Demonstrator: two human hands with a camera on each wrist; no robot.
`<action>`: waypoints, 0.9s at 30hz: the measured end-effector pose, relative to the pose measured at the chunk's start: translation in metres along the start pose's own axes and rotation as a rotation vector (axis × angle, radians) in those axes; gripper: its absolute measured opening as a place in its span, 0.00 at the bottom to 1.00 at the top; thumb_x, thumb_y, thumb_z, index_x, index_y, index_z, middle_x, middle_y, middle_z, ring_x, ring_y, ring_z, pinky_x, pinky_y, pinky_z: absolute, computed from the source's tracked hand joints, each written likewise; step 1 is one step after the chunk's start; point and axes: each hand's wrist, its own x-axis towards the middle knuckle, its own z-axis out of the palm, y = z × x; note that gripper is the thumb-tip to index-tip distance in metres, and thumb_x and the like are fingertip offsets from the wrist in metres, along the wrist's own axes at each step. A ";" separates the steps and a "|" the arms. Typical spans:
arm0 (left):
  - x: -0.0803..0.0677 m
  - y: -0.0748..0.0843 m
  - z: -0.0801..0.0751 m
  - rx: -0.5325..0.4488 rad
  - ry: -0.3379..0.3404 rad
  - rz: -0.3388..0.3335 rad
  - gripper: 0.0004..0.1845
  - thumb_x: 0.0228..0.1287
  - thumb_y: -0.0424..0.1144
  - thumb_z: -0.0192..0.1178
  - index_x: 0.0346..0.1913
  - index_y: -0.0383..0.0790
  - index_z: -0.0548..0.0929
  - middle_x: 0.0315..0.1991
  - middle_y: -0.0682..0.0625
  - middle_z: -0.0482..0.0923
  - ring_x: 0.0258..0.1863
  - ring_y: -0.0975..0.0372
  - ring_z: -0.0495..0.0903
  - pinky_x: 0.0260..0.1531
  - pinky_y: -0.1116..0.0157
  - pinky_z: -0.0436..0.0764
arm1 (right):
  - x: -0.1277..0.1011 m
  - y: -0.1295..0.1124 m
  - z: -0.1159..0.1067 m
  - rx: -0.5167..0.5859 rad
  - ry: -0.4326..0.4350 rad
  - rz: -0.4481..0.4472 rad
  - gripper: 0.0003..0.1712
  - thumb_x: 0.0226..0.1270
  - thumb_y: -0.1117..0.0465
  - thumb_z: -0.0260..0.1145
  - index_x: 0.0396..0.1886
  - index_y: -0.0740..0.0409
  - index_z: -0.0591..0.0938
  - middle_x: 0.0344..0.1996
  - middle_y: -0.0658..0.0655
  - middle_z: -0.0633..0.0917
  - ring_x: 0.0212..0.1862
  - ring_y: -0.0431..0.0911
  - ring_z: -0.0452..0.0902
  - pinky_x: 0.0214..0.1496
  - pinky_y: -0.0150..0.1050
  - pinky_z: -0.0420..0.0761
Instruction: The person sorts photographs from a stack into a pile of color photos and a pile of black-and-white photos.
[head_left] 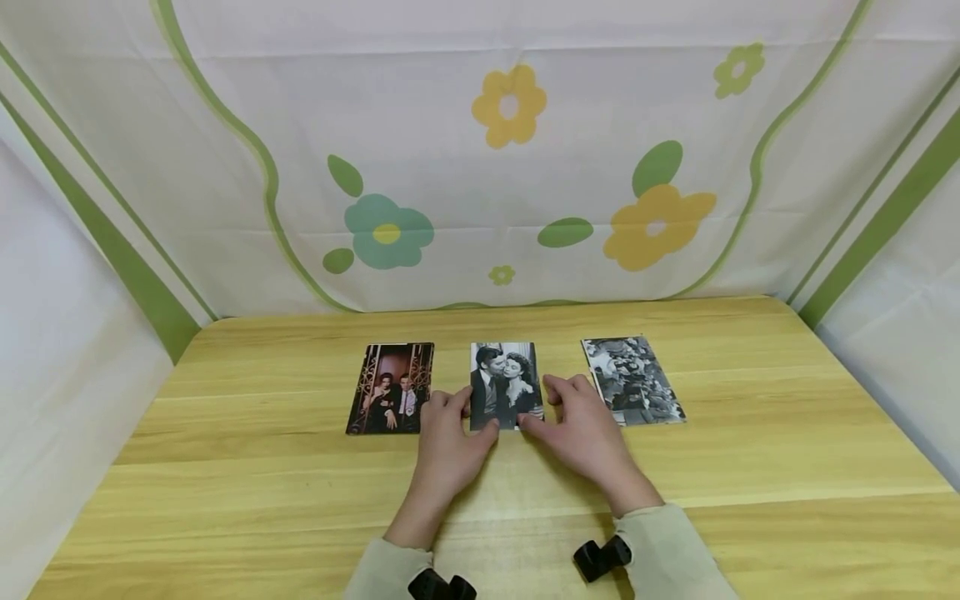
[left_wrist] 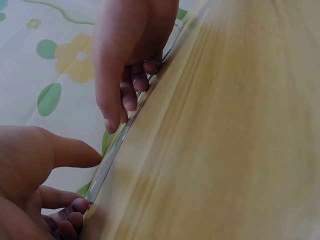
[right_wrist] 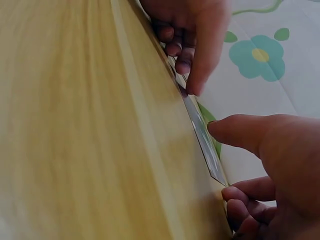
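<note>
three photographs lay in a row on the wooden table (head_left: 750,467), spaced apart, likely so each could be seen whole: a colour print (head_left: 391,387) at left, a crowd scene (head_left: 632,380) at right, well clear of both hands. between them sat the black-and-white couple photo (head_left: 504,379), flat on the wood, its near edge met from both sides. left hand (head_left: 448,446) pinched the near left corner, thumb on top, fingers curled at the edge. right hand (head_left: 587,433) did the same at the near right corner, thumb (right_wrist: 240,132) just above the print. seemingly gripped so to lift or square the thin card. behind stood a flowered cloth (head_left: 510,108).
</note>
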 end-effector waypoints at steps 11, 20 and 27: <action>0.000 -0.001 0.002 -0.038 0.007 0.002 0.35 0.59 0.38 0.75 0.68 0.25 0.81 0.43 0.44 0.74 0.49 0.54 0.65 0.49 0.60 0.68 | 0.000 -0.002 0.004 -0.061 0.010 -0.021 0.46 0.63 0.44 0.79 0.78 0.55 0.76 0.50 0.53 0.81 0.46 0.46 0.76 0.48 0.45 0.78; -0.001 0.004 0.003 -0.039 -0.006 -0.060 0.36 0.62 0.39 0.74 0.71 0.26 0.77 0.48 0.42 0.73 0.53 0.52 0.65 0.56 0.52 0.72 | 0.000 -0.002 0.003 -0.060 0.004 -0.015 0.47 0.61 0.44 0.80 0.78 0.53 0.76 0.48 0.52 0.81 0.45 0.45 0.73 0.45 0.41 0.75; -0.001 0.003 0.003 -0.066 -0.008 -0.056 0.35 0.62 0.38 0.74 0.70 0.26 0.78 0.45 0.44 0.72 0.52 0.53 0.64 0.53 0.56 0.68 | 0.000 -0.002 0.003 -0.050 -0.010 -0.024 0.47 0.61 0.44 0.80 0.78 0.54 0.75 0.47 0.51 0.81 0.44 0.45 0.72 0.44 0.40 0.73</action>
